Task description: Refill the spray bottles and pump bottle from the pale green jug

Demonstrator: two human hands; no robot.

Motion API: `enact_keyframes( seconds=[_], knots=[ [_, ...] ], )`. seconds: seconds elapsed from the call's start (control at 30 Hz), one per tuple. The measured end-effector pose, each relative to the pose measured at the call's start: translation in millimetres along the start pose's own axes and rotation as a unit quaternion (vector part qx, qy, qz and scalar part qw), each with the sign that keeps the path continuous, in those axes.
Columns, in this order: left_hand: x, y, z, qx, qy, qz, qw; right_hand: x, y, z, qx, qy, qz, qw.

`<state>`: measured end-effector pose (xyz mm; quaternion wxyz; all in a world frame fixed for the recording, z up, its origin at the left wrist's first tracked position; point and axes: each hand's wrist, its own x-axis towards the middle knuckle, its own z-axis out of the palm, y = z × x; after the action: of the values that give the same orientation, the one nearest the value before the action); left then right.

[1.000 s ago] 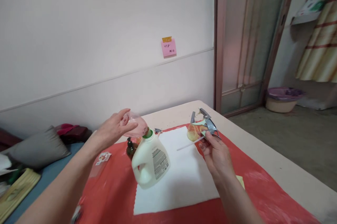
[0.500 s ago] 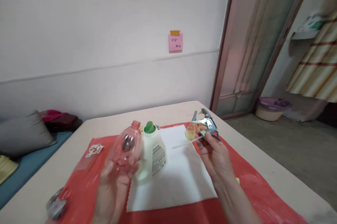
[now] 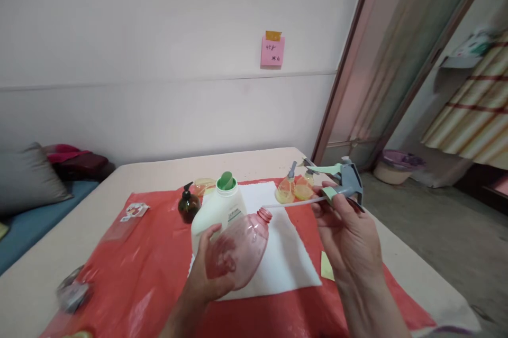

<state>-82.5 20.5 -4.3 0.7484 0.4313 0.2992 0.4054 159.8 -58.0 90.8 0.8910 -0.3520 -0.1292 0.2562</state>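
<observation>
My left hand [image 3: 212, 269] is wrapped round a clear pink plastic bottle [image 3: 248, 245], tilted with its open neck up and to the right. In my right hand [image 3: 347, 221] is a grey and pale green trigger spray head [image 3: 349, 182], its thin tube pointing left. The tube's tip lies near the bottle's mouth; whether it is inside I cannot tell. Behind the pink bottle stands a white detergent bottle [image 3: 216, 211] with a green opening, on a white cloth [image 3: 278, 269].
A dark pump bottle [image 3: 188, 204] stands left of the detergent bottle. Small yellow bottles [image 3: 286, 191] are at the back right. A red plastic sheet [image 3: 146, 253] covers much of the table. A yellow note [image 3: 327, 266] lies by my right wrist, a packet [image 3: 135, 211] at the left.
The pink bottle has moved right, from left of the detergent bottle to in front of it, and tipped rightward. The spray head's tube has come close to its mouth. The view has shifted.
</observation>
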Motion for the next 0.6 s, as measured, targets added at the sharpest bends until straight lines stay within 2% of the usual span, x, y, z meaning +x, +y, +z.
enact_keyframes(
  seconds=[0.1, 0.2, 0.3, 0.4, 0.47, 0.6],
  knots=[
    [4.4, -7.9, -4.5, 0.067, 0.021, 0.048, 0.996, 0.7, -1.0, -0.8, -0.029, -0.025, -0.013, 0.999],
    [1.0, -9.7, -6.4, 0.135, 0.004, 0.071, 0.988, 1.9, -1.9, -3.1, -0.053, -0.039, -0.025, 0.998],
    [-7.6, -6.2, -3.7, 0.203, -0.010, 0.081, 0.976, -1.0, 4.5, -6.2, -0.119, -0.093, 0.026, 0.988],
    [-14.0, -4.4, 2.6, 0.235, -0.020, 0.104, 0.966, -10.1, 21.2, -6.2, -0.200, -0.187, 0.103, 0.956],
    [-15.3, -5.7, 6.2, 0.238, -0.018, 0.122, 0.963, -18.8, 34.5, -3.6, -0.206, -0.236, 0.140, 0.939],
    [-15.1, -11.0, 7.5, 0.284, 0.013, 0.162, 0.945, -39.3, 52.9, 3.0, -0.195, -0.278, 0.130, 0.931]
  ],
)
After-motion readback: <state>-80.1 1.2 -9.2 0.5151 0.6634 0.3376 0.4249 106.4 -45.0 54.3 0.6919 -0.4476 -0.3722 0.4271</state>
